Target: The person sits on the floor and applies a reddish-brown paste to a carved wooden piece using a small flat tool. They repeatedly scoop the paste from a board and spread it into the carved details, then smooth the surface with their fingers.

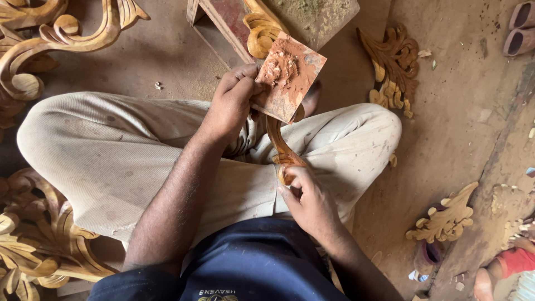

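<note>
A flat tile-like slab (290,78), smeared with reddish-brown paste, is being held tilted up by the left hand (234,103), thumb and fingers pinched on its lower-left edge. Below it, a carved wooden piece (278,146) is being gripped at its near end by the right hand (309,200), fingers curled round it. Its long axis is running away from the body, up behind the slab, across dusty cloth-covered knees (139,150). Scrolled carvings (395,67) are lying on the earthen floor (457,128).

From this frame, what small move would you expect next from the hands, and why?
Probably the left hand lowers the flat reddish board smeared with filler paste toward the curved carved wooden piece, which the right hand steadies at its lower end across the lap.
</note>
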